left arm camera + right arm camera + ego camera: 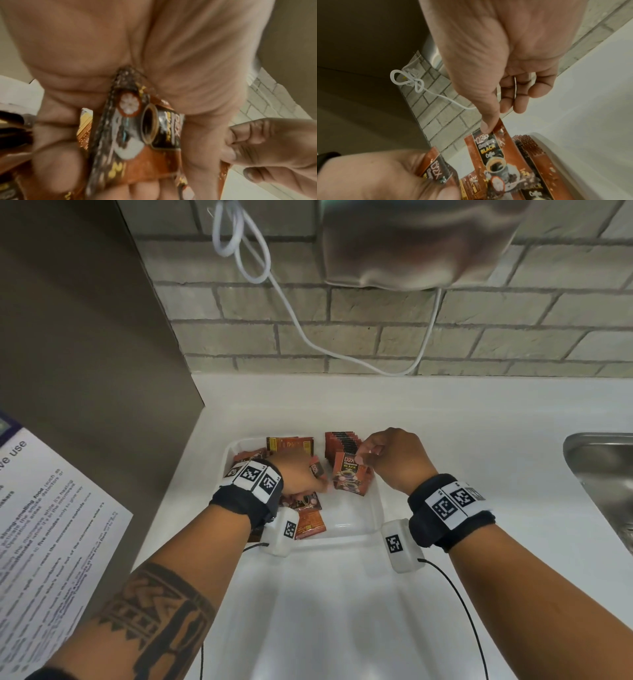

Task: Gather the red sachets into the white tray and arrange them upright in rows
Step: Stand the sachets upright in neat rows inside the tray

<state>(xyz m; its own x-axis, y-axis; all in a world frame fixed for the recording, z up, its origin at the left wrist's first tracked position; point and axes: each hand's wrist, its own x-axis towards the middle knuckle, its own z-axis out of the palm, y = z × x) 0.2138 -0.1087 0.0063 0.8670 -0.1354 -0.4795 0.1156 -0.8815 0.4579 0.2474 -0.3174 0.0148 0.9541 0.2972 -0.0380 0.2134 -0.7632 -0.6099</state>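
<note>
Pinched in my right hand (390,460): front sachet (351,477) of the upright row, in the white tray (356,529). Left hand (298,474) gripped several sachets (137,142); only the left wrist view showed the bundle.

Both forearms bare, no sleeves. Left forearm (150,604): wide band tattoo in black, geometric pattern of triangles, zigzags and bars. Each wrist: black fabric wristband (246,501) (448,515) carrying a strip of white tiles printed with black square code markers. Under each wrist: small white rounded box (284,530) (399,544), one code marker on its face, thin black cable (469,618) running back along the arm.
</note>
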